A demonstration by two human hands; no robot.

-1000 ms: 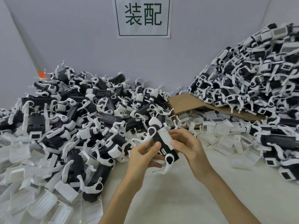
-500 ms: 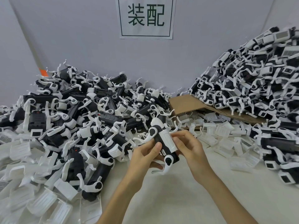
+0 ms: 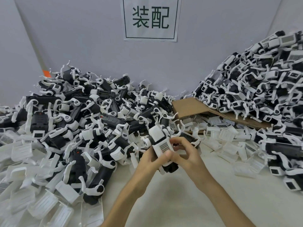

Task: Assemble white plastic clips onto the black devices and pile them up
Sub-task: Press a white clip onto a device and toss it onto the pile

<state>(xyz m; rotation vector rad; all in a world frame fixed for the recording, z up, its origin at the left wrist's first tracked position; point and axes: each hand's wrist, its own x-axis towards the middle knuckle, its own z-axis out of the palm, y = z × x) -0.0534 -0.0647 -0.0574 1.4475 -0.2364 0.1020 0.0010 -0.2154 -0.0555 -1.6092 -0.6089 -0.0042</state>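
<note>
item: black device (image 3: 170, 168), held over the worktop (image 3: 164, 203) at centre view, between both hands; long axis tilted, far end pointing up and away to the left, near end low and toward the person.
fitting: white clip (image 3: 161, 143) with a barcode label, lying along the top face of the device; whether it is fully seated cannot be told.
left hand (image 3: 150, 160): grips the device from the left, thumb pressed on the lower end of the clip.
right hand (image 3: 187, 154): wraps the device from the right, fingers curled over its upper side just beside the clip.
stock: left heap (image 3: 85, 112) of devices, near the left hand; loose clips (image 3: 226, 134) scattered beyond the hands.
destination, by judgement: right heap (image 3: 262, 82) of labelled devices, resting on cardboard (image 3: 188, 106), up and to the right of the hands; the right hand is the nearer one for that placing.
step, by judgement: pressing the clip home; piling not yet done.
</note>
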